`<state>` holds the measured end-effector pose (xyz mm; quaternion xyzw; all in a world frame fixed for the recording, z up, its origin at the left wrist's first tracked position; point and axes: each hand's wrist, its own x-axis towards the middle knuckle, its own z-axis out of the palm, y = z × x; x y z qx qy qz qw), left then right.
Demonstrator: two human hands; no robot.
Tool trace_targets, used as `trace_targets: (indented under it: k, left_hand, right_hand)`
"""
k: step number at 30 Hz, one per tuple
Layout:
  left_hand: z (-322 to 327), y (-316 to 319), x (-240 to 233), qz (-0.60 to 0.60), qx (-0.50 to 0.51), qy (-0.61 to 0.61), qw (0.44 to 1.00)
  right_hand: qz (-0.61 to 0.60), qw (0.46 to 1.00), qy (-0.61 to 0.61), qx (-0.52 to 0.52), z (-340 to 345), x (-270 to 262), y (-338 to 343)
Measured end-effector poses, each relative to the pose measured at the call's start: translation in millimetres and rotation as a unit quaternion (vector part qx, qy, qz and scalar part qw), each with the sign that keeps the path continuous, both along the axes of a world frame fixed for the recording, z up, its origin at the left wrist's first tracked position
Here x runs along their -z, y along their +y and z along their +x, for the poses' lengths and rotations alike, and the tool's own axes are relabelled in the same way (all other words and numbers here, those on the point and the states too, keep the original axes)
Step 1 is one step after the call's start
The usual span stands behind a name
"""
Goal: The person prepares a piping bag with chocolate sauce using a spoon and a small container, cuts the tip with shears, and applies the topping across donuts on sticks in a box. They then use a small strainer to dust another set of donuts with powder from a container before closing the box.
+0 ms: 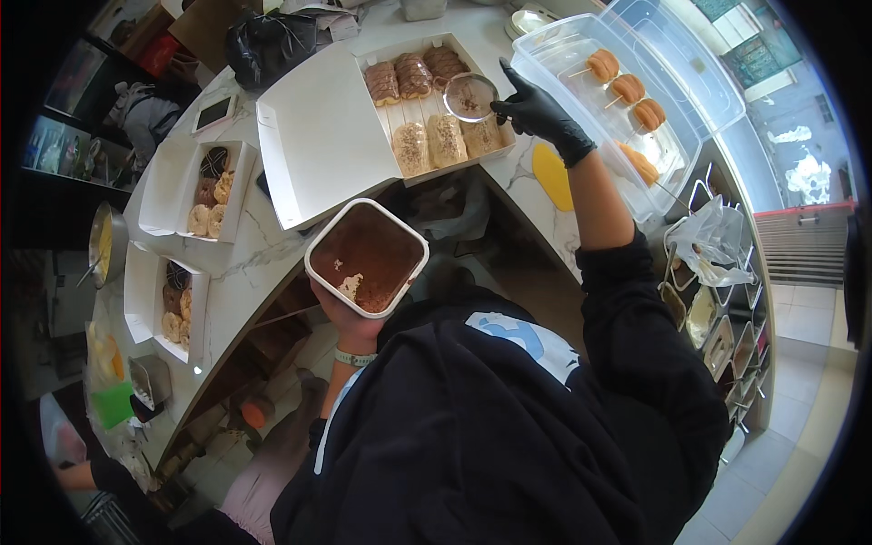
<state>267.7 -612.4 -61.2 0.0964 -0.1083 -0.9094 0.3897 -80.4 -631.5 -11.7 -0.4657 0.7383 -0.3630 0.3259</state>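
Observation:
In my right hand [535, 114], which wears a black glove, is a small round sieve [471, 97] with brown powder in it. It hangs over the right part of an open white cardboard box [327, 143]. Inside, chocolate-coated pastries on sticks [413, 75] lie in the back row, and cream-coloured pastries with brown powder or crumbs [447, 141] lie in front. The sieve partly covers the front right pastry. My bare left hand [347, 317] supports a square white-rimmed container of brown powder [368, 255] from below, in front of my body; a pale patch shows in the powder.
A clear plastic bin [579, 109] with plain pastries on sticks stands at right, beside a yellow scraper [552, 176]. Two smaller open doughnut boxes [235, 197] [197, 300] and a metal bowl [107, 245] are at left. Another person's forearm [76, 476] shows lower left.

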Motion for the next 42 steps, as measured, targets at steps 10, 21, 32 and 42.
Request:
trace_targets:
  k: [10,21,32,42]
  left_hand:
    - [2.4,-2.3,8.0,0.027,0.015,-0.03,0.999]
    - [-5.4,-2.7,0.0,0.038,0.017,-0.007,0.999]
    - [-7.1,-3.2,-10.5,0.041,0.003,-0.055,0.998]
    - [-29.1,-8.5,-7.2,0.029,0.205,-0.005,0.978]
  right_hand:
    - [0.133,0.988,0.073,-0.032,-22.9,-7.6,21.9]
    - [0.021,0.997,0.074,0.026,-25.3,-0.7,-5.5]
    - [0.067,0.995,0.078,-0.005,-13.8,-14.9,16.1]
    - [-0.022,0.918,0.341,-0.202,140.2,-73.6,74.8]
